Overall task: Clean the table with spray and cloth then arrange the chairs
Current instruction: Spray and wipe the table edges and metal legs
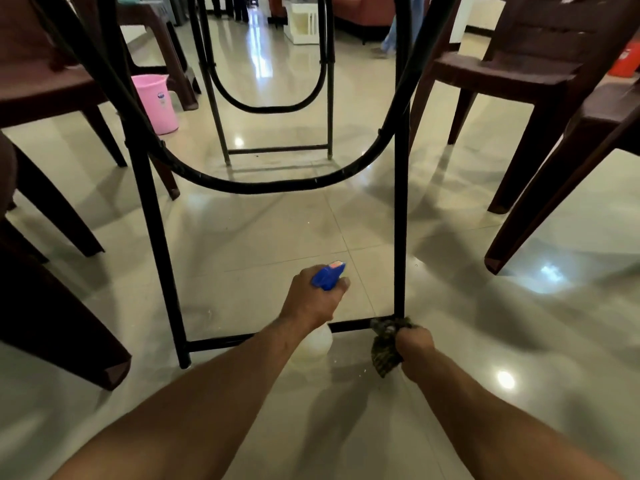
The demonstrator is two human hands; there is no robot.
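I am low, looking under the table at its black metal leg frame (pixel 401 209). My left hand (pixel 311 299) grips a spray bottle (pixel 329 274) with a blue trigger head and a white body, standing on the floor by the frame's bottom bar. My right hand (pixel 414 342) holds a dark patterned cloth (pixel 382 355) pressed against the lower right corner of the frame, where the upright meets the bottom bar. Brown plastic chairs stand on the left (pixel 45 95) and on the right (pixel 540 74).
A pink bucket (pixel 156 102) stands on the glossy tiled floor at the back left. A second black leg frame (pixel 277 109) is farther back. A white crate (pixel 301 22) and a red sofa sit at the far end. An orange object (pixel 625 60) shows at the right edge.
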